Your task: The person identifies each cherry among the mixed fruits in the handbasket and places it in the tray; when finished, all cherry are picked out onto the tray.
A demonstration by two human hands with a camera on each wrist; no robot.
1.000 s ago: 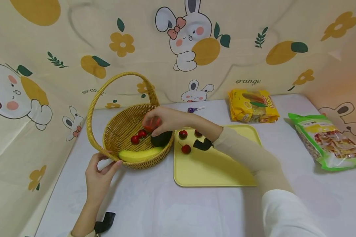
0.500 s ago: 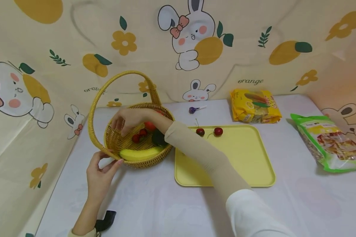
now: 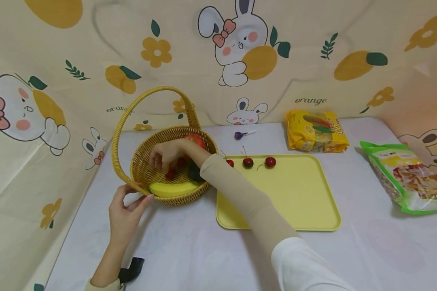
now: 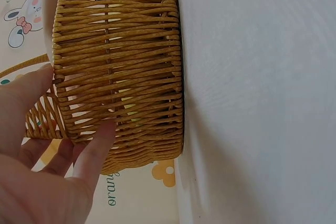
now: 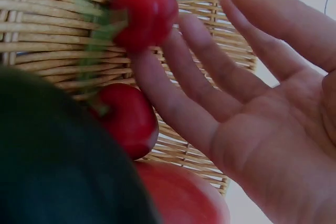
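My left hand (image 3: 125, 214) holds the near left rim of a wicker basket (image 3: 182, 201) at the foot of its tall handle (image 3: 118, 133). In the left wrist view the thumb lies against the woven side. Inside the basket, my right hand (image 3: 169, 153) reaches down with fingers extended. Per the right wrist view, its fingertips touch or nearly touch a red cherry (image 5: 147, 14); a second cherry (image 5: 128, 121) sits beside them. A banana (image 3: 172, 189), a dark green avocado-like fruit (image 3: 194, 173) and a round red fruit (image 3: 196, 140) also lie in the basket.
Right of the basket is a yellow tray (image 3: 276, 202) with cherries (image 3: 248, 163) along its back edge. Behind it lie a lollipop (image 3: 239, 135) and a yellow food package (image 3: 315, 131). A green-edged bag (image 3: 408, 173) lies far right. Patterned cloth walls the back.
From above the red fruit my right hand has swung left, then lowered towards the cherries in the basket. The left hand keeps its hold on the rim. The view has shifted slightly.
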